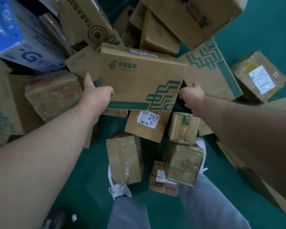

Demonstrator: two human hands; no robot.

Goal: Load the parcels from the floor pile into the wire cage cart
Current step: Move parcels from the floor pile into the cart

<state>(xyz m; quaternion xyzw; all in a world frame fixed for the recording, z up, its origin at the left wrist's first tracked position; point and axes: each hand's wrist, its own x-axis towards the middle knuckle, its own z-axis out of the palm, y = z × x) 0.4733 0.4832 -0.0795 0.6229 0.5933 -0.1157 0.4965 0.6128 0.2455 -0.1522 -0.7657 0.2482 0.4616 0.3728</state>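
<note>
Both hands on a China Post carton [142, 83], held over the middle of the floor pile [147, 128] that spreads across the green floor [262, 22]. My left hand [96, 95] grips the carton's near left corner with the thumb lying up the side edge. My right hand [192, 96] grips the near right corner with the thumb on top. On both hands the fingers are curled under the carton, clamped on it and out of sight.

I judge the carton stiff corrugated board, dry and not slippery, so it should keep its shape in a two-corner hold. With palms under the bottom edge it would carry more safely. I cannot judge its weight. The taped parcels [124, 159] near my feet look slicker.

The wire cage cart is nowhere in view. I cannot tell whether the carton's far edge rests on the boxes behind it. Its shipping label [143, 53] is blurred past reading.
</note>
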